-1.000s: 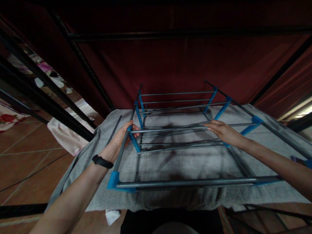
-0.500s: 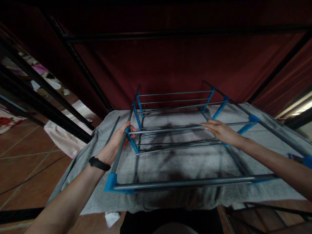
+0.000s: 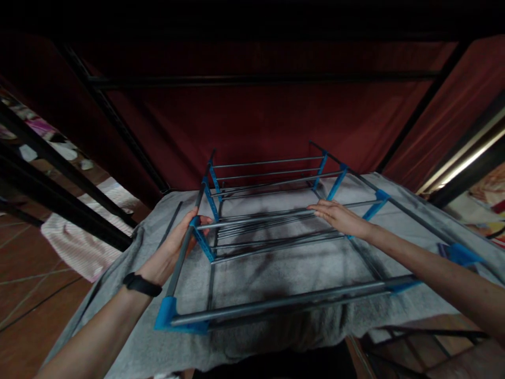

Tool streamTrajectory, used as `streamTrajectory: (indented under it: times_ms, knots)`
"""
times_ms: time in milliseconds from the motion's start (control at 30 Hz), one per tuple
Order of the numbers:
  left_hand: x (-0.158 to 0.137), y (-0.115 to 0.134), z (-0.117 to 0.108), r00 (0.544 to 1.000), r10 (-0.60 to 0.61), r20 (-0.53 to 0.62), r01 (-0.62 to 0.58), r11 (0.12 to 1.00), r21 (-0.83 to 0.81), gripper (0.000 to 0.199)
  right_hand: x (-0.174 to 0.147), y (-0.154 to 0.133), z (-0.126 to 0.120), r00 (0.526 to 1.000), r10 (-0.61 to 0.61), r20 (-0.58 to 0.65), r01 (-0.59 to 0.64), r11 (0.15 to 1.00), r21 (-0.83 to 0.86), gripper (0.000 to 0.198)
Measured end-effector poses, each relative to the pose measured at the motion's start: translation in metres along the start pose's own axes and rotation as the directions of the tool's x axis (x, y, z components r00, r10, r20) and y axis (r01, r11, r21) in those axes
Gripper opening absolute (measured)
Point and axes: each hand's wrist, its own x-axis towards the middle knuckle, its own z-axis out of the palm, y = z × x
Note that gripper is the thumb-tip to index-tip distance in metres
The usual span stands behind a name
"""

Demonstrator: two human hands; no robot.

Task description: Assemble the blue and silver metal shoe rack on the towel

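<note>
A rack frame of grey metal tubes [image 3: 284, 301] and blue plastic connectors [image 3: 164, 314] lies across the grey cloth. My left hand [image 3: 188, 229] wraps around its left side tube, beside a blue connector [image 3: 202, 242] where a crossbar joins. Farther right, my right hand [image 3: 335, 216] is closed over the same middle crossbar [image 3: 252, 218], fingers pressed together on it. Under that bar, several thin loose rods [image 3: 252, 227] lie in a bundle. A black band [image 3: 142, 284] circles my left wrist.
Grey cloth [image 3: 276, 273] covers the surface below the frame. One loose tube [image 3: 171, 223] lies left of it. A dark red panel [image 3: 252, 121] with black metal bars [image 3: 252, 80] stands behind. Striped cloth [image 3: 87, 237] and a cable [image 3: 39, 305] are on the tiled floor at left.
The whole view has shifted, so the frame and both hands appear slightly lower and further left. Both hands keep their places on the frame.
</note>
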Motion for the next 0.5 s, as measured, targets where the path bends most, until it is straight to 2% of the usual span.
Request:
streamTrajectory:
  times_ms: [133,233,367,500]
  knots:
    - [0.007,0.003,-0.011,0.997,-0.064,0.043,0.068,0.993,-0.092,0.053,0.004,-0.01,-0.013,0.999,0.03,-0.015,-0.029,1.0,0.009,0.052]
    - [0.02,0.01,-0.019,0.998,-0.055,-0.009,0.054,0.992,-0.111,0.054,0.02,-0.016,-0.024,0.996,-0.016,-0.082,0.016,1.0,-0.006,0.051]
    - [0.052,0.03,-0.023,0.98,0.091,-0.177,-0.122,0.977,-0.177,0.034,0.069,-0.025,-0.026,0.992,-0.082,-0.099,0.074,0.994,-0.08,0.046]
    - [0.091,0.048,-0.017,0.966,0.162,-0.2,-0.198,0.965,-0.175,0.024,0.132,-0.041,-0.006,0.999,-0.032,0.002,0.032,0.983,-0.183,0.047]
